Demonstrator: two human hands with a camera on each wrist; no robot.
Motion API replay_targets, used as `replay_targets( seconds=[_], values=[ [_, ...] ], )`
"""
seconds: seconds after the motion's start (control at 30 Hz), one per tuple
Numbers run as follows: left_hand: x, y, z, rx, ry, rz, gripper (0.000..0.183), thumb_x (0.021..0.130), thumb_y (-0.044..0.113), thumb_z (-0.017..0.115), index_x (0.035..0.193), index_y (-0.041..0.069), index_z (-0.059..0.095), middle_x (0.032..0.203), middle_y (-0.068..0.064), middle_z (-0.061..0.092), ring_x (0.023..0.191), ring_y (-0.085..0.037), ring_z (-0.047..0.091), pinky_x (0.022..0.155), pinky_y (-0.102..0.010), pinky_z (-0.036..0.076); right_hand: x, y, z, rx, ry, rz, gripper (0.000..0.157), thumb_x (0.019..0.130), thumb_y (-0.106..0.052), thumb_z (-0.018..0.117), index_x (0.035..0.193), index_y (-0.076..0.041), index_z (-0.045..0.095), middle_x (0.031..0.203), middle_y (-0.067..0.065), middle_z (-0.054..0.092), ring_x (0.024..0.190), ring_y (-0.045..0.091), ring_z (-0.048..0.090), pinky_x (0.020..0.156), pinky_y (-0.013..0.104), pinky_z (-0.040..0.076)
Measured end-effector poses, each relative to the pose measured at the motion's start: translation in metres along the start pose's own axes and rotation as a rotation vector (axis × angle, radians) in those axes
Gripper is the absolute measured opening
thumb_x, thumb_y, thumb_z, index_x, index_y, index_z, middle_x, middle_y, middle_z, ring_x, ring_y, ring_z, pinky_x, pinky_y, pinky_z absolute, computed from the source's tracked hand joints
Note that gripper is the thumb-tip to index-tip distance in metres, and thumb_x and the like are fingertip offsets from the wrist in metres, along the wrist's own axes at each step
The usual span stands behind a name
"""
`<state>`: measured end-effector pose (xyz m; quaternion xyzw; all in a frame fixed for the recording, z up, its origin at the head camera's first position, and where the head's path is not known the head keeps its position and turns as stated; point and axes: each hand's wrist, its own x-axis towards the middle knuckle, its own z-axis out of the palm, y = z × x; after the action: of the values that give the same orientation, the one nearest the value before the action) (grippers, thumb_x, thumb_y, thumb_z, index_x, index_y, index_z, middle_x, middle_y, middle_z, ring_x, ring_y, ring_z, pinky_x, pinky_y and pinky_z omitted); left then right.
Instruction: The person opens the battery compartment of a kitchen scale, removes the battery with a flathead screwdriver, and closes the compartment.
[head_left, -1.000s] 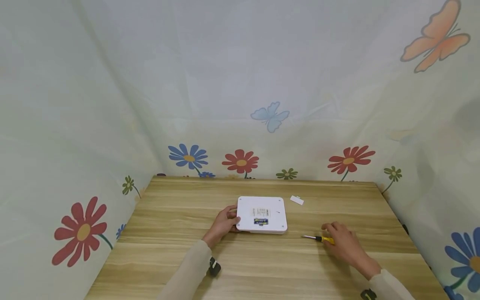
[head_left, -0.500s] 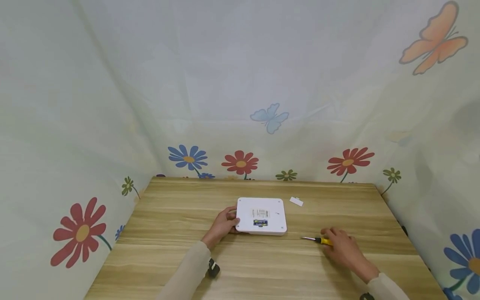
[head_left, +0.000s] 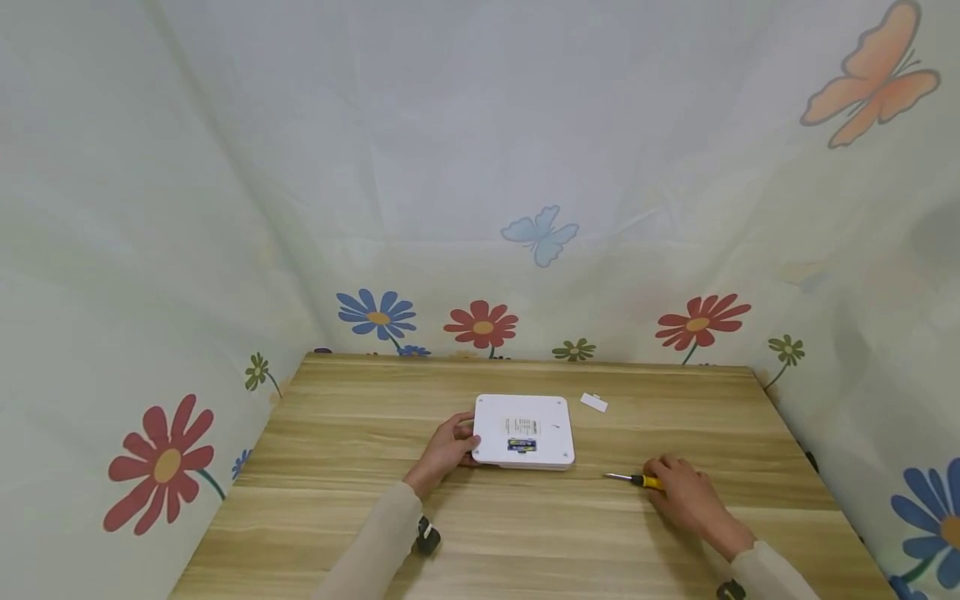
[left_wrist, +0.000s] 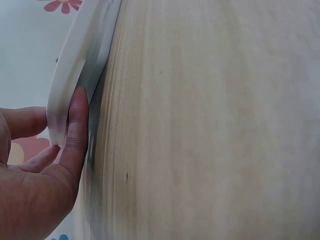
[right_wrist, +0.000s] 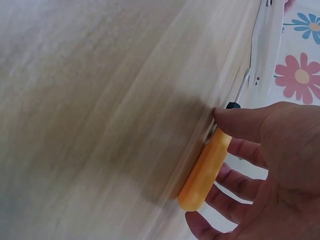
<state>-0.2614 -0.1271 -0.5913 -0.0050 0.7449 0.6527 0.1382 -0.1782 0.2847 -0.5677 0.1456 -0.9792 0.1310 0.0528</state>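
A flat, white, square device (head_left: pixel 525 417) with rounded corners lies underside up, showing a label, corner screws and batteries (head_left: pixel 522 445) in an uncovered compartment. My left hand (head_left: pixel 447 447) grips its left edge, thumb on top and fingers underneath; the left wrist view shows that edge of the device (left_wrist: pixel 67 75) between thumb and fingers. To the right, a screwdriver (head_left: pixel 649 482) with a yellow handle and black collar lies along the table, its metal tip toward the device. My right hand (head_left: pixel 686 496) pinches the handle (right_wrist: pixel 205 172), thumb near the collar, fingers along the far side.
A small white battery cover (head_left: pixel 594 402) lies behind and to the right of the device. The wooden table (head_left: pixel 360 400) meets a light fabric backdrop (head_left: pixel 450 167), printed with flowers and butterflies, at the back and both sides.
My right hand has come down slightly and its fingers have drawn in round the screwdriver handle. The left hand and the white device stay where they were.
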Motion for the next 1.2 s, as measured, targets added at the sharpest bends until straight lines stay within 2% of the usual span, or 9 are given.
replay_targets(
  seconds=[0.3, 0.63, 0.87, 1.0, 1.2],
  values=[
    [-0.0006, 0.0006, 0.0011, 0.002, -0.006, -0.003, 0.056, 0.101, 0.0, 0.058, 0.153, -0.001, 0.04, 0.127, -0.031, 0.062, 0.078, -0.017, 0.07, 0.068, -0.034, 0.065, 0.0017, -0.0005, 0.0043, -0.008, 0.024, 0.002, 0.02, 0.083, -0.015, 0.081, 0.098, -0.015, 0.067, 0.094, 0.001, 0.062, 0.09, 0.024, 0.06, 0.065, 0.046, 0.05],
    [0.0011, -0.0011, 0.0001, 0.006, 0.002, -0.012, 0.055, 0.101, 0.001, 0.058, 0.153, 0.001, 0.041, 0.129, -0.03, 0.062, 0.078, -0.017, 0.07, 0.068, -0.033, 0.065, 0.0053, 0.0012, 0.0071, -0.015, -0.004, 0.034, 0.015, 0.091, -0.011, 0.071, 0.106, -0.012, 0.066, 0.102, 0.008, 0.066, 0.098, 0.032, 0.063, 0.071, 0.057, 0.053],
    [0.0007, -0.0001, 0.0013, 0.007, -0.001, -0.002, 0.055, 0.101, 0.0, 0.058, 0.153, -0.001, 0.039, 0.129, -0.031, 0.061, 0.077, -0.016, 0.07, 0.068, -0.034, 0.065, 0.0051, -0.0014, 0.0047, -0.017, -0.014, 0.04, 0.015, 0.094, -0.012, 0.069, 0.109, -0.011, 0.065, 0.101, 0.008, 0.065, 0.097, 0.031, 0.063, 0.073, 0.058, 0.053],
    [0.0001, 0.0001, 0.0015, 0.003, 0.0, 0.005, 0.055, 0.101, 0.0, 0.058, 0.153, -0.001, 0.04, 0.128, -0.031, 0.061, 0.077, -0.016, 0.07, 0.067, -0.034, 0.065, 0.0045, -0.0034, 0.0025, -0.023, 0.008, 0.035, 0.017, 0.095, -0.012, 0.068, 0.112, -0.01, 0.065, 0.1, 0.008, 0.065, 0.094, 0.03, 0.064, 0.072, 0.058, 0.052],
    [-0.0012, 0.0024, 0.0013, 0.017, 0.006, 0.004, 0.054, 0.101, 0.001, 0.058, 0.153, 0.0, 0.04, 0.128, -0.031, 0.062, 0.077, -0.016, 0.069, 0.067, -0.035, 0.065, 0.0073, -0.0059, -0.0019, -0.026, 0.06, 0.02, 0.018, 0.097, -0.01, 0.066, 0.114, -0.008, 0.064, 0.1, 0.01, 0.066, 0.094, 0.032, 0.065, 0.075, 0.063, 0.052]
  ],
)
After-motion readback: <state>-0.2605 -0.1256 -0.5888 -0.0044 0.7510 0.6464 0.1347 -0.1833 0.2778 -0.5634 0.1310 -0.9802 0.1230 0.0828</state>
